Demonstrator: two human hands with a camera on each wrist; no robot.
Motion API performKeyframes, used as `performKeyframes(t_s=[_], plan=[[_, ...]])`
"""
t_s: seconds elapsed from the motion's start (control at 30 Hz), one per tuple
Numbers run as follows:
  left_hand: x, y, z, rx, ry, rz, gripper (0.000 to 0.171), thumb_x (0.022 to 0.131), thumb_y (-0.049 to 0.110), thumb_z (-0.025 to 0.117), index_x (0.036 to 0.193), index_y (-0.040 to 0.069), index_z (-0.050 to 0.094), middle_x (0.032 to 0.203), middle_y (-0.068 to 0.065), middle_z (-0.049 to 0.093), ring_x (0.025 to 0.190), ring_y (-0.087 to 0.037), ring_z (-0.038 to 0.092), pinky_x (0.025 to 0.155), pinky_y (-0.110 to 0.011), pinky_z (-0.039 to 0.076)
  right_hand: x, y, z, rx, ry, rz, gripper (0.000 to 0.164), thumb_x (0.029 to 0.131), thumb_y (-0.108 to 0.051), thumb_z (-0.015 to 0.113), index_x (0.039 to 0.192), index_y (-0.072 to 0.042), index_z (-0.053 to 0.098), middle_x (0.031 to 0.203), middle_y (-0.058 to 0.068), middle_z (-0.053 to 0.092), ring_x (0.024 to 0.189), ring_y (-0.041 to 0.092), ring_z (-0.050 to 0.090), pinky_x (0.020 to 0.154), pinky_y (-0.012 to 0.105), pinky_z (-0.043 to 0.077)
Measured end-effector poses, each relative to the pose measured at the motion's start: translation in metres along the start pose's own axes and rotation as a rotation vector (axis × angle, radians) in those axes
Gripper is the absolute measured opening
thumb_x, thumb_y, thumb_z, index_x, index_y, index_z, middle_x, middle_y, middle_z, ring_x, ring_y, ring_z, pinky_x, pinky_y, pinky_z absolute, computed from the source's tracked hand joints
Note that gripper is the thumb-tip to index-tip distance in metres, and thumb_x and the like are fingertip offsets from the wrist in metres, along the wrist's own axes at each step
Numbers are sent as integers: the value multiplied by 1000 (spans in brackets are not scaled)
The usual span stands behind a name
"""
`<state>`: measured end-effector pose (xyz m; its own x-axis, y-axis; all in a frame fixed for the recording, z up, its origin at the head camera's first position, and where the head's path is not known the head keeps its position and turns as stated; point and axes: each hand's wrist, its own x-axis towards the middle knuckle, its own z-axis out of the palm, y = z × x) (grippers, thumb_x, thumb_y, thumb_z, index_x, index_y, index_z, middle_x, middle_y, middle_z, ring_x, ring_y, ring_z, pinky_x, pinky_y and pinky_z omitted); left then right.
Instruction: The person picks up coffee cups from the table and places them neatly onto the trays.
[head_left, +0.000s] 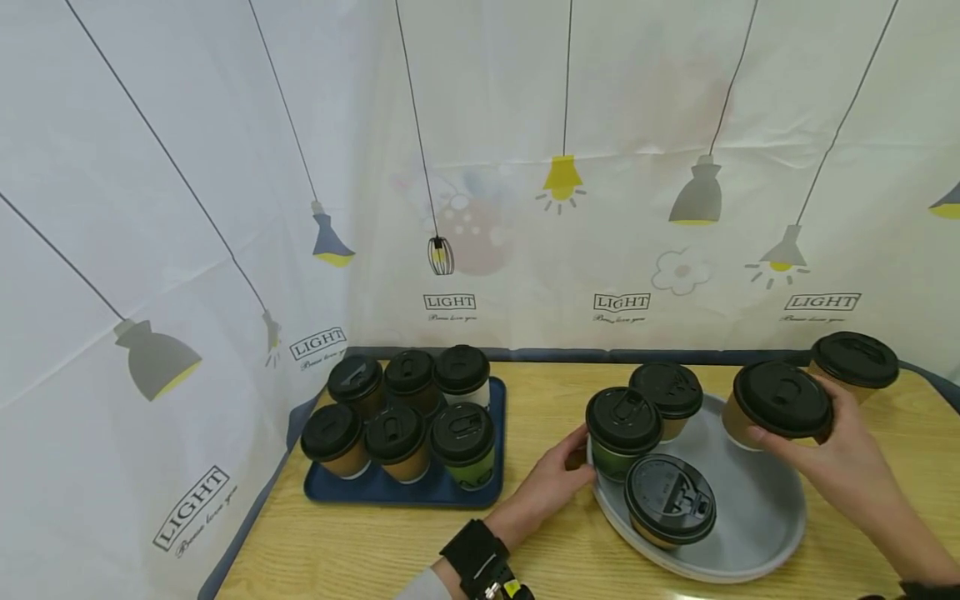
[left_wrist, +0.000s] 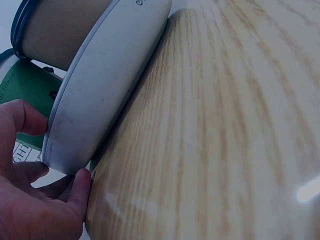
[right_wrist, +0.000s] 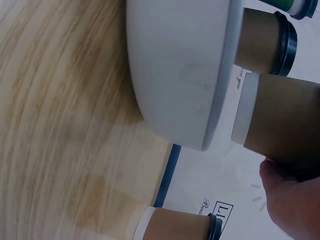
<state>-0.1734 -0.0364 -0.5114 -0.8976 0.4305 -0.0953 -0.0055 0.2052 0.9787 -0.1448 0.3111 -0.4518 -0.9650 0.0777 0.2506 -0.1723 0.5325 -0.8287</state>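
Observation:
My right hand [head_left: 851, 450] grips a brown paper coffee cup [head_left: 783, 400] with a black lid. In the right wrist view the held cup [right_wrist: 282, 115] has its pale base raised off the tray. With curled fingers, my left hand [head_left: 543, 496] holds the left edge of a round grey tray [head_left: 757, 525]; its fingers are at the rim and underside in the left wrist view. On that tray stand a green lidded cup [head_left: 622, 429] beside the left fingers, a brown cup [head_left: 667, 396] behind it and another lidded cup [head_left: 670, 500] in front.
A blue rectangular tray [head_left: 360, 493] on the left bears several black-lidded cups in two rows. Another brown lidded cup [head_left: 855, 362] stands on the wooden table [head_left: 315, 550] at the back right. A printed cloth [head_left: 525, 250] hangs behind and to the left.

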Motion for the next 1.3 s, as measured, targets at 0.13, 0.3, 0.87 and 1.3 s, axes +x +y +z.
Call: performKeyframes(t_s=[0.13, 0.3, 0.87, 1.3], plan=[[0, 0, 0, -10, -4, -8, 74, 95, 16, 62, 163, 22, 35, 147, 1, 54, 130, -14, 53, 102, -31, 41, 2, 1, 1, -35, -60, 83, 110, 94, -27, 79, 162, 4, -2, 160, 42, 10, 146, 57, 23, 122, 52, 25], [2, 1, 0, -26, -12, -26, 72, 96, 17, 61, 163, 23, 34, 147, 2, 54, 131, -14, 51, 105, -34, 41, 6, 3, 1, -81, -123, 127, 113, 94, -34, 78, 160, 9, -2, 157, 47, 13, 137, 68, 26, 102, 80, 27], [2, 0, 0, -34, -15, -20, 73, 95, 17, 62, 163, 22, 34, 147, 3, 53, 131, -13, 52, 106, -33, 39, 11, 19, 12, -127, -194, 74, 111, 91, -30, 83, 157, 14, 6, 146, 46, 25, 130, 65, 35, 96, 79, 34], [0, -1, -1, -32, -14, 0, 74, 95, 16, 62, 163, 22, 34, 148, 1, 53, 129, -14, 53, 103, -31, 41, 15, 23, 11, -150, -248, 98, 111, 93, -35, 80, 158, 13, 3, 148, 45, 24, 130, 64, 35, 97, 79, 35]])
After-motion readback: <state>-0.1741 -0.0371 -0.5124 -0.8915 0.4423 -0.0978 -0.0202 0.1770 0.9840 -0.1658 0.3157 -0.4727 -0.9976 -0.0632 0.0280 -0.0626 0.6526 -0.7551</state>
